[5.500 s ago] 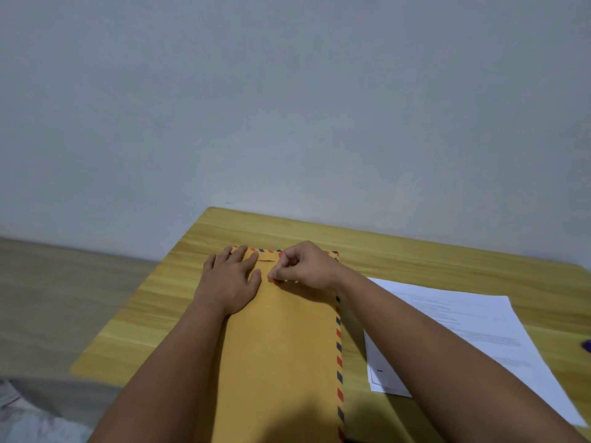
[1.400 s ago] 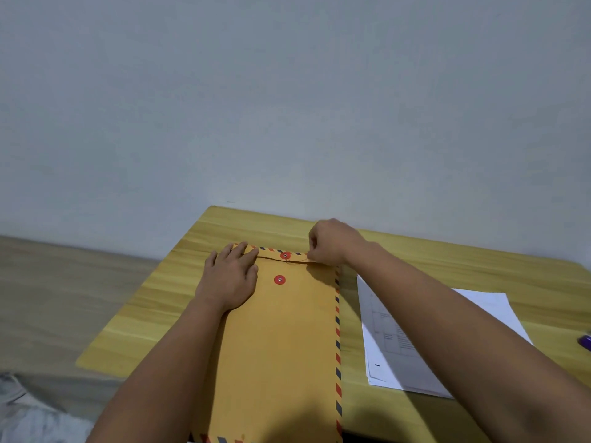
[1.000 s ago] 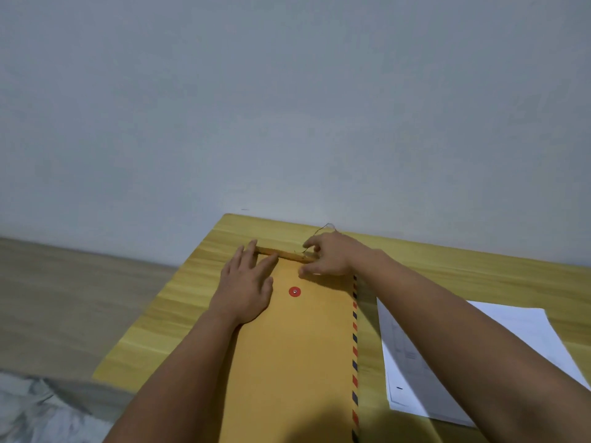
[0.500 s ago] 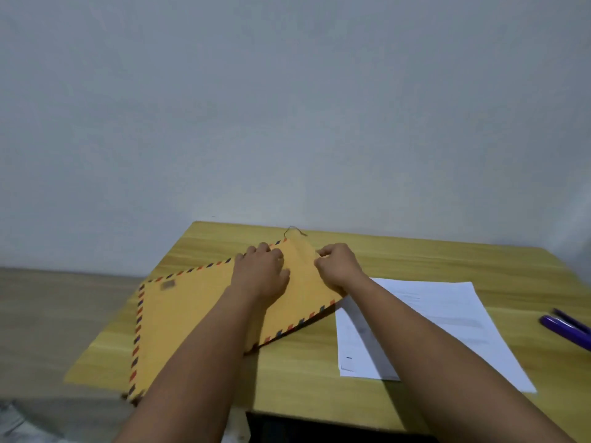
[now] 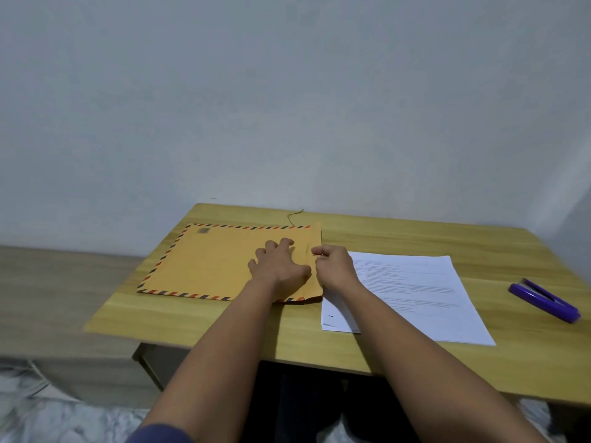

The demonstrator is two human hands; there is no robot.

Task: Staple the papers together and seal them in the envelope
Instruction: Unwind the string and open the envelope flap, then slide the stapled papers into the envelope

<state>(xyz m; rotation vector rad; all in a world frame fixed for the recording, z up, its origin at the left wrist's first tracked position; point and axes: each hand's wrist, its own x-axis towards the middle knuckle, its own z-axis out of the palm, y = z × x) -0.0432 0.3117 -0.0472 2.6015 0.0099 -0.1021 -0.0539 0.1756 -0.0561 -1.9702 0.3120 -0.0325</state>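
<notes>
A large brown envelope with a red and blue striped border lies sideways on the wooden table, its flap end pointing right. A thin string trails from its far edge. My left hand presses down on the envelope near the flap with fingers spread. My right hand pinches the flap edge beside it. A stack of white printed papers lies just right of the envelope. A purple stapler rests at the far right.
A grey wall stands right behind the table. The table's left and front edges drop to a wooden floor and a patterned mat below.
The envelope has been turned from lengthwise to sideways, its flap end now at the right. Both hands stayed at the flap end. The view has swung right, showing the stapler.
</notes>
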